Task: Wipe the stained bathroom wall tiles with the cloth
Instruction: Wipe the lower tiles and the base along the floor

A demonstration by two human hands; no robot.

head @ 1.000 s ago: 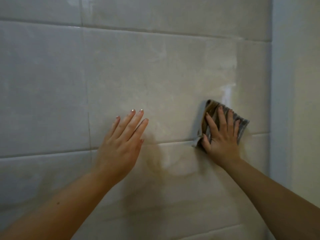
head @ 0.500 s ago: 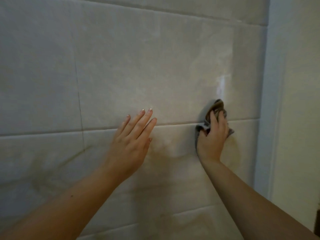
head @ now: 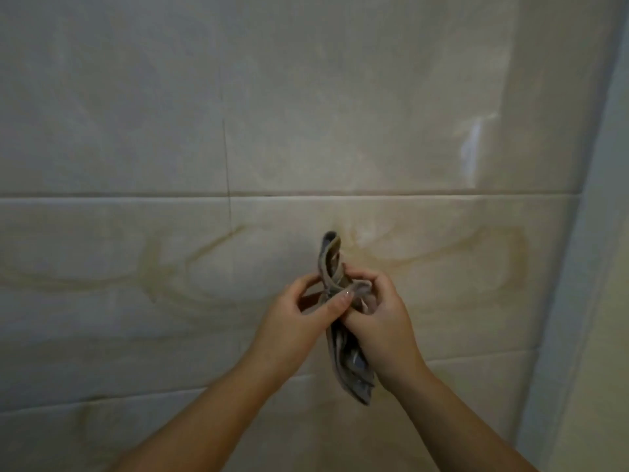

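Glossy beige wall tiles [head: 136,97] fill the view, split by a horizontal grout line [head: 136,195], with a pale frame [head: 585,233] running down the right edge; yellowish stain arcs [head: 510,253] sweep across the middle row of tiles and look not yet wiped away. Both forearms reach up from below and meet in front of that row; the cloth [head: 354,369] is off the wall, held between the two hands, one loop standing above them and the rest hanging beneath. The right hand [head: 381,321] grips its middle with curled fingers [head: 366,282]; the left hand [head: 299,311] pinches a fold between thumb and fingertips. The step in hand appears to be refolding the cloth for a fresh face; the next move calls for pressing it flat on the stain arcs and rubbing along them.
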